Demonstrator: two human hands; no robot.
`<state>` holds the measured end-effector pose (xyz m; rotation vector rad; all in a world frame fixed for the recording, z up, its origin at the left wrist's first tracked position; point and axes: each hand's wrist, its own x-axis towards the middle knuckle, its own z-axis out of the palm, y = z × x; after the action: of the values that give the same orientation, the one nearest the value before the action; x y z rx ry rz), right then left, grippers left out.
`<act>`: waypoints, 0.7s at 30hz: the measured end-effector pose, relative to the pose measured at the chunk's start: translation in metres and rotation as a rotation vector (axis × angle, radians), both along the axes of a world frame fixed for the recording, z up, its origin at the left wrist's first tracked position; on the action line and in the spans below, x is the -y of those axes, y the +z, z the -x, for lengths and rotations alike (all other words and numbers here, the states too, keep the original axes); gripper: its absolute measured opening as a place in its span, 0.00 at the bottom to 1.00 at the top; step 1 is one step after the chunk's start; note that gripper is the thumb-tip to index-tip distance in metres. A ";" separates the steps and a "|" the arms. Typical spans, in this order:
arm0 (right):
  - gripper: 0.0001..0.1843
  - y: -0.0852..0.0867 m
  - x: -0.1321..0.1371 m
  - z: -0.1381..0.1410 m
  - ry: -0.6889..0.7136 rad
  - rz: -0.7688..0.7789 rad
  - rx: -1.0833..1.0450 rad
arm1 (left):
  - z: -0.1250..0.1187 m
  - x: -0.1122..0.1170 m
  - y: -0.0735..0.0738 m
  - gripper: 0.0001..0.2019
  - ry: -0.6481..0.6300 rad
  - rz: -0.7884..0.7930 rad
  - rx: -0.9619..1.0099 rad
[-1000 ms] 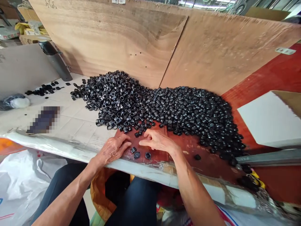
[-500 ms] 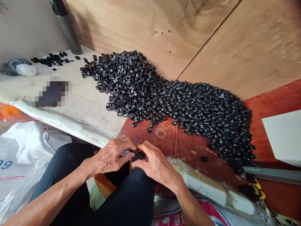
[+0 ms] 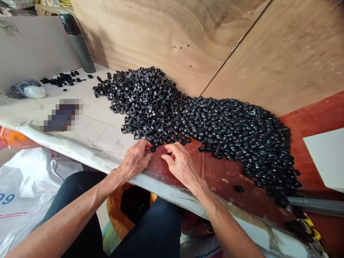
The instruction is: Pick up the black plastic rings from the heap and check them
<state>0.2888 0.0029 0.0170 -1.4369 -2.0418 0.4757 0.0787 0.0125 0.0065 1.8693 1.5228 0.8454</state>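
Hands are back up on the board; the pinched clump held low over the front edge half a second ago is gone from view, and where it went cannot be told.

Left hand (image 3: 135, 160) is rested on the front edge of the tabletop, at the seam where the cream tile-patterned sheet (image 3: 99, 138) meets the glossy red-brown laminate board (image 3: 223, 168). Its fingers (image 3: 143, 146) are spread and curled toward the heap, with nothing pinched. Right hand (image 3: 180, 165) is laid on the red board, its fingers (image 3: 168, 147) spread and reaching forward, with no piece seen between them (a small piece under the pads cannot be ruled out).

The main heap of small black moulded plastic rings (image 3: 193, 118) is banked along the rear edge against the upright plywood sheet (image 3: 150, 39), running from the cream sheet across the red board. Its front margin lies just beyond both sets of fingertips, and a loose black ring (image 3: 153, 149) is seen just beside the left fingers. A smaller scatter of black pieces (image 3: 61, 79) lies near the rear left corner, beside a grey cylindrical flask (image 3: 77, 44). A lone black piece (image 3: 239, 189) sits well apart on the red board, right of the hands
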 end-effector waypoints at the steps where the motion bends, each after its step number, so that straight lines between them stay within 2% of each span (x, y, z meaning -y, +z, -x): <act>1: 0.09 0.002 -0.003 0.009 0.027 -0.008 0.011 | 0.001 -0.001 -0.001 0.12 -0.017 0.020 0.021; 3: 0.08 0.005 -0.010 0.025 0.066 -0.006 0.101 | 0.004 -0.001 -0.002 0.11 -0.026 0.065 0.089; 5: 0.06 0.006 -0.015 0.035 0.086 0.008 0.224 | 0.006 -0.001 -0.002 0.11 0.029 0.079 0.135; 7: 0.06 0.003 -0.018 0.038 0.092 0.005 0.304 | 0.005 -0.004 -0.002 0.11 0.116 0.023 0.112; 9: 0.07 -0.002 -0.017 0.036 0.086 -0.021 0.327 | 0.002 -0.008 -0.004 0.15 0.141 -0.060 0.029; 12: 0.08 -0.008 -0.013 0.033 0.072 -0.051 0.340 | -0.003 -0.013 -0.007 0.17 0.105 -0.139 -0.086; 17: 0.08 -0.009 -0.011 0.036 0.099 -0.056 0.326 | -0.003 -0.016 -0.009 0.11 0.048 -0.187 -0.138; 21: 0.09 -0.007 -0.013 0.034 0.063 -0.050 0.113 | -0.001 -0.018 -0.006 0.10 0.077 -0.119 -0.076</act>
<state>0.2550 0.0155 0.0104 -1.4019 -2.1779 0.3735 0.0799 0.0302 0.0002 1.9579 1.6322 0.9283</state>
